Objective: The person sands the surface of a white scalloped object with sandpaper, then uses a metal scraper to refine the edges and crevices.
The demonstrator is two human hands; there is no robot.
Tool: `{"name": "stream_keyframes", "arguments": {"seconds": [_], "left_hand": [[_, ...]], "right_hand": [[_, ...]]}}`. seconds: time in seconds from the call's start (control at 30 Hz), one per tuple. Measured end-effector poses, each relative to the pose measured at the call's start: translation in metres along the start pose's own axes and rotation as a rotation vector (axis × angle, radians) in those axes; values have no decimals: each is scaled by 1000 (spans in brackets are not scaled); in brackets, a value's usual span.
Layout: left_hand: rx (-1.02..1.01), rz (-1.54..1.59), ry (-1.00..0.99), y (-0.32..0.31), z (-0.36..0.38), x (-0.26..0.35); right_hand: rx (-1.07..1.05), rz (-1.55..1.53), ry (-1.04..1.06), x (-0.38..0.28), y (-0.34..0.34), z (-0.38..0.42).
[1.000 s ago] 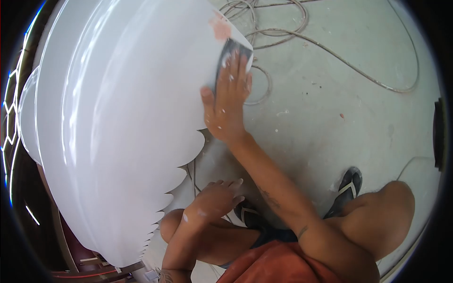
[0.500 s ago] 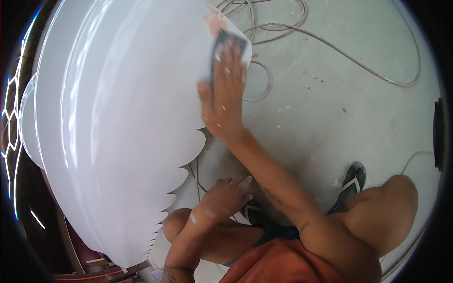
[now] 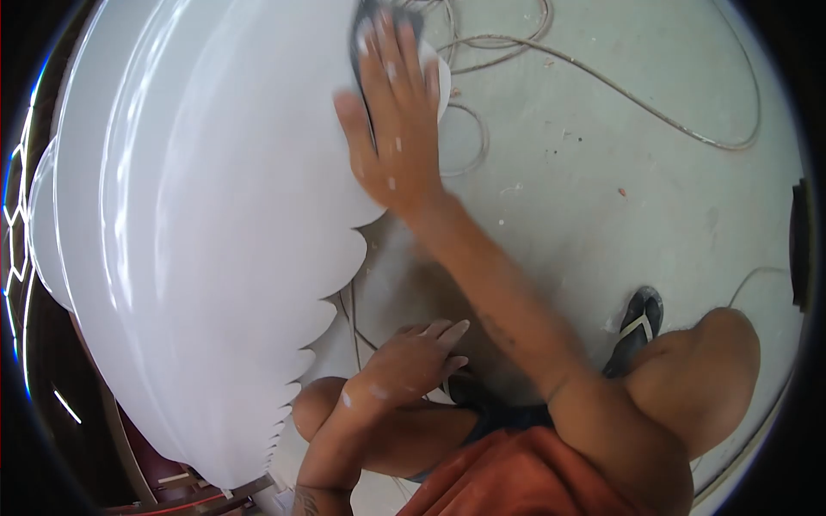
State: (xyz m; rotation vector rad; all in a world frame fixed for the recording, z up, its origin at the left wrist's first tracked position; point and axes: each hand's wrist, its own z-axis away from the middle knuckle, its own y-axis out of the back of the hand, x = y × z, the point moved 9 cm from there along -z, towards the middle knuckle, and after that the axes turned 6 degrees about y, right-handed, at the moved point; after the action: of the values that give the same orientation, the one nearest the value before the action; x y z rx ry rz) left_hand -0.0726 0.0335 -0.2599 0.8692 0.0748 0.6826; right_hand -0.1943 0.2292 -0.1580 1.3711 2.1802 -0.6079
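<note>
My right hand [image 3: 396, 129] presses flat on a dark grey sanding pad [image 3: 365, 43], fingers lying along it and thumb out to the left. Beneath the pad is a large, glossy white curved panel [image 3: 232, 189] with a scalloped, toothed right edge. White dust marks the back of this hand. Lower down, my left hand [image 3: 413, 361] hangs over my bent left knee [image 3: 318, 410], fingers loosely extended and nothing visible in them. It is apart from the panel.
A dusty hose [image 3: 619, 95] lies in loops on the pale floor [image 3: 559, 232] beyond the panel. My foot in a dark flip-flop [image 3: 638, 327] is planted at the right. Bright lights reflect in a dark surface at far left.
My right hand and the sanding pad have slid up and slightly left along the panel's edge, covering the pinkish patch seen before. My left hand has stayed by the knee.
</note>
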Motion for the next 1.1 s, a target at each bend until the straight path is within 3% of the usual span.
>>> {"name": "stream_keyframes", "arguments": {"seconds": [0.1, 0.23, 0.3, 0.33, 0.43, 0.5, 0.6, 0.67, 0.83, 0.9, 1.1], "left_hand": [[-85, 116, -12, 4, 9, 10], [-58, 67, 12, -6, 8, -9], [-160, -85, 205, -5, 3, -23], [-170, -88, 209, -4, 5, -23], [-37, -38, 125, 4, 10, -11], [-13, 128, -8, 8, 12, 2], [-12, 73, -9, 5, 10, -2], [-37, 13, 49, 5, 7, -7], [-76, -7, 132, 7, 9, -10], [-8, 63, 46, 11, 11, -4], [-40, 0, 57, -4, 1, -22]], "right_hand": [[-45, -42, 18, 5, 1, -18], [-68, 76, -36, 13, 5, 48], [-25, 116, -125, 12, 9, 56], [-23, 115, -136, 16, 3, 57], [63, -54, -148, 1, -1, 2], [-13, 11, -128, 6, 0, 8], [-88, 61, -88, 19, -1, 46], [-75, 27, -211, 24, 5, 67], [-6, 3, -119, 4, -7, -6], [88, -70, -22, -3, -4, -41], [-33, 66, -147, 18, -5, 59]]}}
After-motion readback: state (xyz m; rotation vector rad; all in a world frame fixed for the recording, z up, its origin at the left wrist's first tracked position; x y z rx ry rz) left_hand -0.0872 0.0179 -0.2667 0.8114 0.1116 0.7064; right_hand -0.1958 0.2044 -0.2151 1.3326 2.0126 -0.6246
